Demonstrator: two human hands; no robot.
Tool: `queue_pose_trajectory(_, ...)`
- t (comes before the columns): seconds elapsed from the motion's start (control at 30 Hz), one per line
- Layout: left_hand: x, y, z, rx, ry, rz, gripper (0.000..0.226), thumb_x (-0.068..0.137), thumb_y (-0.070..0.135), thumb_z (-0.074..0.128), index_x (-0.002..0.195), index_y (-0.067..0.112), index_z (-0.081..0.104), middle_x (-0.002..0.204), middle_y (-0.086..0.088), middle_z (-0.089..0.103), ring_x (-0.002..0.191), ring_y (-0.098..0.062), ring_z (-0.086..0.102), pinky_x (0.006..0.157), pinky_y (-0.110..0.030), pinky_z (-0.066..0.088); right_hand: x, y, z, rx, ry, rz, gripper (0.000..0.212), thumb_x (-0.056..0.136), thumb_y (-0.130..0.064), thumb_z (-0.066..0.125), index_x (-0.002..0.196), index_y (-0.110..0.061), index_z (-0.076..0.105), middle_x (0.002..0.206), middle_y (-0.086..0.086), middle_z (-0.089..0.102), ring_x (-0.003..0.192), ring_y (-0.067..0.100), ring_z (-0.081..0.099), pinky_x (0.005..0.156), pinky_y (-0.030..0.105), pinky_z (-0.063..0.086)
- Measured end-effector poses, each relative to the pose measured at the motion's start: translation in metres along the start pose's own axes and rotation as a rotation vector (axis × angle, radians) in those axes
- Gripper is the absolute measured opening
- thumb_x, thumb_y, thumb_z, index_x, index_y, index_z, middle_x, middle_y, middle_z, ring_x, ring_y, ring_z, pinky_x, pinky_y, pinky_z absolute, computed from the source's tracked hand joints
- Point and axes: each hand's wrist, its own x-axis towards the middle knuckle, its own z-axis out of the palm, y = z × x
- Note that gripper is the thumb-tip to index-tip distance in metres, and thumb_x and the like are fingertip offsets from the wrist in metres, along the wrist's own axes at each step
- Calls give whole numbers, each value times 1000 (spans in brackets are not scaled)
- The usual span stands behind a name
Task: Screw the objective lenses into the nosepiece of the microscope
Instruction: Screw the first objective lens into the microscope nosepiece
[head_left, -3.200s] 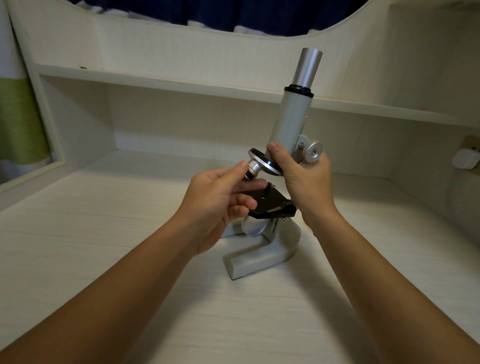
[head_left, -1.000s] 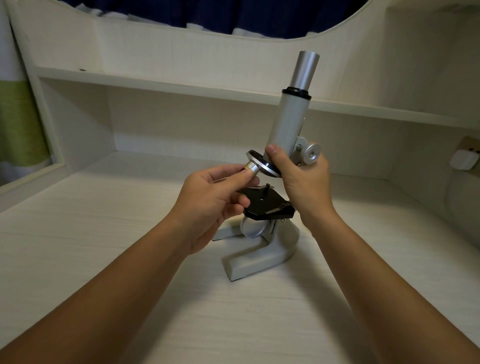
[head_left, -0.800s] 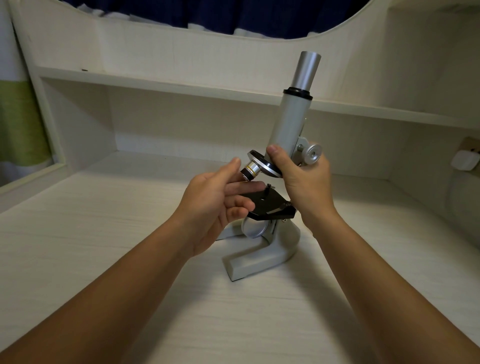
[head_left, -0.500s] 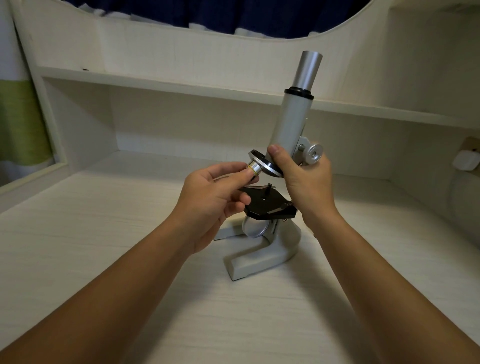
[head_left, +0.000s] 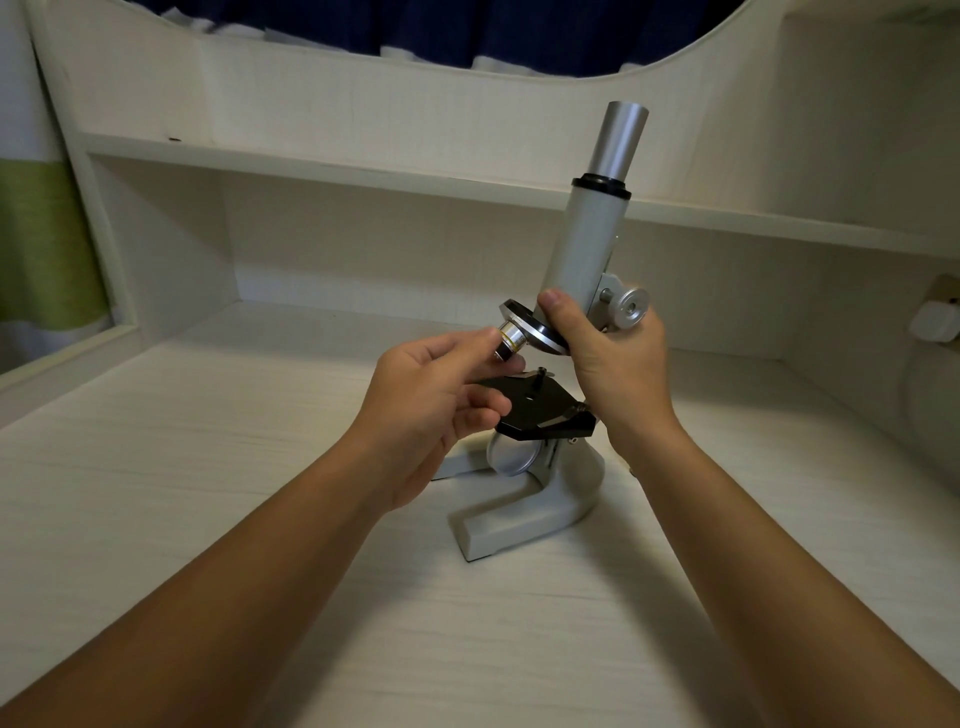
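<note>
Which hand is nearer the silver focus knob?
Right. The right hand grips the microscope just below the focus knob; the left hand pinches the objective lens, farther to its left.

One head cam, wide-angle, aimed fwd & down, close to microscope (head_left: 587, 249) on desk (head_left: 156, 467).

Pale wood-grain desk top (head_left: 156, 467), matching long wooden shelf (head_left: 363, 171) across far side. Dark blue curtain (head_left: 467, 31) beyond it. Green-and-white fabric (head_left: 36, 249) far left. Small white boxy plug (head_left: 937, 322) far right.

Pale wood-grain desk (head_left: 156, 467), shelf (head_left: 363, 176) above, dark blue curtain (head_left: 467, 31).
</note>
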Motion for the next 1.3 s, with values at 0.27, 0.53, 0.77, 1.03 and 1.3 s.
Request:
queue_pose_trajectory(0.27, 1, -1, 0, 43, -1, 49, 21, 94, 17, 63, 101, 0, 71, 86, -15, 79, 46, -9, 60, 44, -17, 49, 1, 1, -1, 6, -15, -6, 81, 62, -67, 78, 113, -4, 69, 105, 13, 78, 97, 29, 76, 87, 39, 61)
queue_pose_trajectory(0.53, -1, 0, 2, 26, -42, -25, 33, 98, 28, 56, 105, -1, 68, 91, -17, 79, 42, -11, 60, 40, -18, 49, 0, 0, 0, 0, -6, 2, 82, 61, -68, 78, 113, -5, 69, 106, 13, 78, 98, 30, 76, 89, 43, 61)
queue_pose_trajectory(0.77, 0, -1, 8, 36, -41, -1, 27, 98, 22, 58, 97, -2, 69, 79, -11, 78, 45, -7, 59, 44, -15, 49, -1, -2, -1, -12, -13, 7, 82, 61, -68, 78, 111, -3, 69, 105, 16, 78, 98, 34, 75, 91, 50, 61)
queue_pose_trajectory(1.03, -1, -3, 10, 97, -6, 123, 20, 97, 15, 59, 87, 2, 72, 64, -4, 72, 54, -11, 68, 49, -16, 52, 0, 1, -2, -18, -6, 7, 78, 62, -69, 79, 109, -7, 68, 103, 14, 77, 96, 32, 75, 84, 42, 62)
queue_pose_trajectory(1.3, 7, -7, 3, 577, 127, 498, 30, 84, 27, 75, 111, 17, 65, 96, 8, 72, 86, -5, 72, 63, -15, 55, 3, 1, -1, -23, -18, 30, 81, 59, -71, 78, 113, -11, 70, 103, 6, 79, 96, 22, 76, 85, 35, 62)
